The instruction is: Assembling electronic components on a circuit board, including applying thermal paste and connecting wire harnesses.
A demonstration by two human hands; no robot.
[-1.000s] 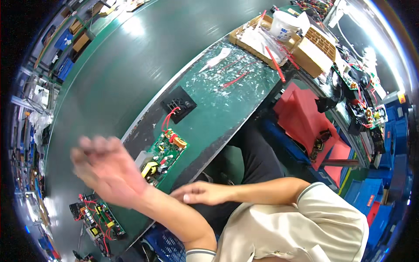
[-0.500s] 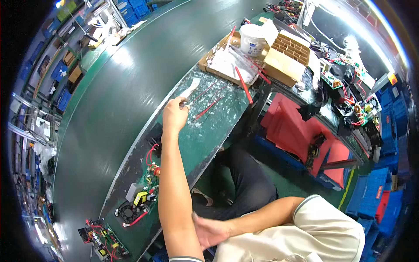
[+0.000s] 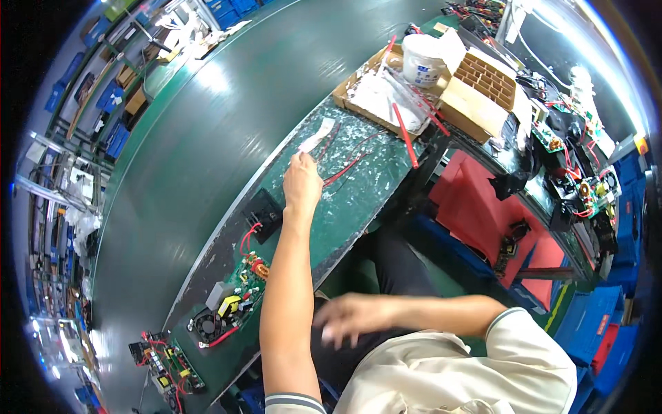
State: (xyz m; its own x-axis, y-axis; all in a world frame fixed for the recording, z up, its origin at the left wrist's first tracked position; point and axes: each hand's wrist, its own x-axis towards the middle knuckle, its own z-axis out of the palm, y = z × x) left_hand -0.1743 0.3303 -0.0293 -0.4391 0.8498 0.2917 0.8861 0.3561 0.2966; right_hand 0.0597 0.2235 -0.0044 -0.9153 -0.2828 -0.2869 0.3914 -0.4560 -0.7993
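Since before: left arm stayed stretched out, right hand (image 3: 352, 319) drifted over my lap.
Circuit board (image 3: 231, 307): lies on the surface (image 3: 358, 200), left alone.
Left hand (image 3: 302, 183): fingers curled at the red wires (image 3: 345, 168); whether they grip, I cannot tell.
Doing it well: I'd pinch one wire only.
Right hand: fingers loose, empty, blurred.

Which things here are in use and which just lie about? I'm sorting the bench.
In use: left hand reaching the red wires and white strip.
Lying about: circuit board, white tub, cardboard tray, right hand idle at the lap.
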